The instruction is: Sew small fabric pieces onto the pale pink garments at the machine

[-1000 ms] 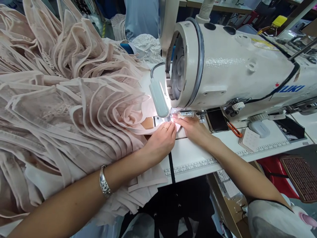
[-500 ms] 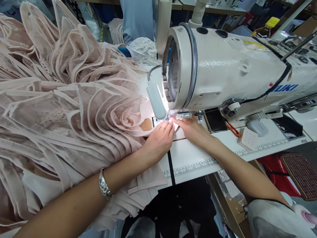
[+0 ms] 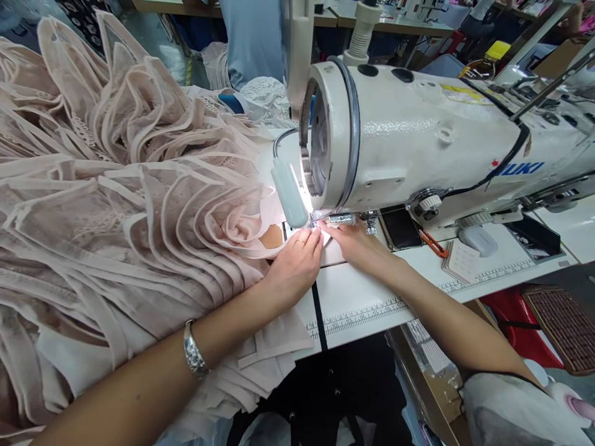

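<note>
A pale pink garment piece [image 3: 272, 207] lies under the presser foot area of a white sewing machine [image 3: 395, 136]. My left hand [image 3: 297, 263], with a ring on one finger, presses and pinches the fabric just in front of the needle. Close beside it, my right hand [image 3: 356, 244] has its fingertips on the same fabric, right of the needle. The fingertips of both hands nearly meet there. A small lamp [image 3: 290, 193] lights the spot and partly hides the needle. A large heap of pink garments [image 3: 139, 229] spreads to the left, running up to my left forearm.
A black phone [image 3: 400, 228], an orange-handled cutter [image 3: 433, 243], a grey rounded case [image 3: 478, 240] and a stack of cards [image 3: 460, 260] lie right of my hand. Printed rulers [image 3: 367, 316] run along the table's front edge. A red stool [image 3: 515, 322] stands at the lower right.
The camera view has shifted slightly, so the machine appears a little lower and further left. Both hands stay at the needle on the fabric, with almost no change in grip.
</note>
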`<state>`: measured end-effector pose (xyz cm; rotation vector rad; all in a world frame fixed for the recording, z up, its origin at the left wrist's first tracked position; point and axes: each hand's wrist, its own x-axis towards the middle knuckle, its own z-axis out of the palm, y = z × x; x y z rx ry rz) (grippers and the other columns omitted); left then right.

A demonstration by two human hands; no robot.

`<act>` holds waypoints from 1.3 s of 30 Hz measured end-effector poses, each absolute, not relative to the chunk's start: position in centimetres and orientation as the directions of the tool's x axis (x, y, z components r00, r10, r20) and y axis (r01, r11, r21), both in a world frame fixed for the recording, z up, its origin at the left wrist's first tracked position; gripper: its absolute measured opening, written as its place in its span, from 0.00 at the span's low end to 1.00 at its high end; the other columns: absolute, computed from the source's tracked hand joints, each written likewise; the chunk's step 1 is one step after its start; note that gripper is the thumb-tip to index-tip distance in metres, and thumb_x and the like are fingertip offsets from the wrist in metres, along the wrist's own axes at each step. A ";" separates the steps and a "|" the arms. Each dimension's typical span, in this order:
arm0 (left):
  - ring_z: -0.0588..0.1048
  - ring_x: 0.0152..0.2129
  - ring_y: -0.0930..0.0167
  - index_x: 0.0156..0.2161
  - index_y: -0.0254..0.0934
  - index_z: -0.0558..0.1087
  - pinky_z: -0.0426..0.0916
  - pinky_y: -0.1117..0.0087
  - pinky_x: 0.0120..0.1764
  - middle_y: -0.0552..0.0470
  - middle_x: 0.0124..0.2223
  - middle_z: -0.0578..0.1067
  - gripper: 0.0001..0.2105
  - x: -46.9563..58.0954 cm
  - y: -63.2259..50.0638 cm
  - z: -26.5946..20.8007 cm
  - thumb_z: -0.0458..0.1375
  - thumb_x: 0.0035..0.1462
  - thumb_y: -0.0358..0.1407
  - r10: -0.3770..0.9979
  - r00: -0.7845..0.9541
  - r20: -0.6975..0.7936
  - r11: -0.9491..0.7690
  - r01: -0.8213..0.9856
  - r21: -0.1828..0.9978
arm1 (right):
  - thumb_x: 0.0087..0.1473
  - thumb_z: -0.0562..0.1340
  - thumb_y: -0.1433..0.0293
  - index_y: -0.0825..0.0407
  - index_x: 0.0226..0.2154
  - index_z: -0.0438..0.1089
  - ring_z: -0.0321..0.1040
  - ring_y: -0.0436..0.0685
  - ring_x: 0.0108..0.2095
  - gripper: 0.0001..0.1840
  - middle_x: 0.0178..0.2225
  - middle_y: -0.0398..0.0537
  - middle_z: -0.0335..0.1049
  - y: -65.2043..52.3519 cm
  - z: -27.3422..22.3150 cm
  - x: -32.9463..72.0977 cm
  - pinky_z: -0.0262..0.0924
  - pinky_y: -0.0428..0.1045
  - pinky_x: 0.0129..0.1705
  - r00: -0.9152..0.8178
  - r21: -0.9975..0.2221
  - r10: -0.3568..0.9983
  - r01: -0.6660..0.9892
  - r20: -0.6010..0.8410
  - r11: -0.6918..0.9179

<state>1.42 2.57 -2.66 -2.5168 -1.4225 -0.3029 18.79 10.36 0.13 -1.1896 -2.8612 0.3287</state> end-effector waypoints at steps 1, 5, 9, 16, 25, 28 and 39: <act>0.75 0.53 0.59 0.58 0.20 0.69 0.69 0.55 0.57 0.31 0.54 0.77 0.22 1.4 2.5 -2.7 0.39 0.67 0.20 0.810 0.507 0.293 -0.500 0.860 -0.104 | 0.63 0.48 0.77 0.46 0.53 0.73 0.70 0.61 0.42 0.25 0.41 0.50 0.77 10.4 0.1 18.7 0.63 0.56 0.49 -0.707 -0.196 0.705 0.700 -0.057 0.687; 0.74 0.55 0.57 0.59 0.19 0.69 0.65 0.55 0.58 0.31 0.56 0.75 0.21 1.4 2.1 -2.4 0.41 0.68 0.22 0.802 0.504 0.321 -0.489 0.862 -0.133 | 0.63 0.48 0.76 0.47 0.54 0.73 0.70 0.61 0.39 0.25 0.38 0.51 0.76 10.4 -0.1 18.7 0.63 0.54 0.44 -0.720 -0.167 0.694 0.687 -0.017 0.708; 0.77 0.46 0.60 0.52 0.25 0.74 0.68 0.59 0.50 0.36 0.49 0.79 0.20 0.3 2.4 -1.0 0.41 0.67 0.20 0.786 0.555 0.271 -0.526 0.832 -0.179 | 0.61 0.49 0.78 0.47 0.52 0.74 0.70 0.60 0.38 0.25 0.37 0.50 0.76 10.3 -0.7 19.0 0.63 0.53 0.39 -0.696 -0.174 0.717 0.701 0.042 0.691; 0.75 0.38 0.64 0.44 0.32 0.75 0.65 0.66 0.38 0.44 0.42 0.79 0.12 -2.5 3.8 -0.4 0.48 0.69 0.25 0.777 0.550 0.307 -0.544 0.832 -0.113 | 0.57 0.51 0.80 0.44 0.48 0.77 0.71 0.60 0.45 0.26 0.48 0.47 0.76 10.0 -1.8 20.1 0.66 0.54 0.45 -0.748 -0.346 0.650 0.579 0.135 0.739; 0.69 0.31 0.69 0.39 0.37 0.76 0.59 0.69 0.31 0.51 0.34 0.73 0.11 -2.0 3.6 -0.9 0.51 0.69 0.30 0.829 0.456 0.323 -0.519 0.843 0.140 | 0.60 0.52 0.80 0.46 0.48 0.76 0.73 0.59 0.45 0.23 0.44 0.48 0.78 9.6 -2.0 20.3 0.68 0.53 0.43 -0.733 -0.265 0.607 0.546 0.308 0.795; 0.70 0.34 0.68 0.42 0.39 0.77 0.61 0.68 0.32 0.52 0.36 0.75 0.11 -2.2 3.6 -1.0 0.51 0.70 0.31 0.827 0.458 0.327 -0.537 0.817 0.211 | 0.61 0.51 0.80 0.47 0.45 0.76 0.74 0.56 0.44 0.22 0.43 0.45 0.79 9.6 -2.1 20.6 0.69 0.52 0.44 -0.717 -0.285 0.582 0.507 0.384 0.813; 0.75 0.40 0.67 0.41 0.36 0.78 0.69 0.66 0.41 0.48 0.41 0.81 0.13 -2.5 3.6 -1.2 0.50 0.69 0.27 0.782 0.537 0.317 -0.613 0.756 0.229 | 0.61 0.53 0.77 0.45 0.42 0.79 0.71 0.56 0.45 0.21 0.40 0.45 0.79 9.1 -0.6 20.6 0.65 0.50 0.40 -0.798 -0.279 0.532 0.462 0.283 0.841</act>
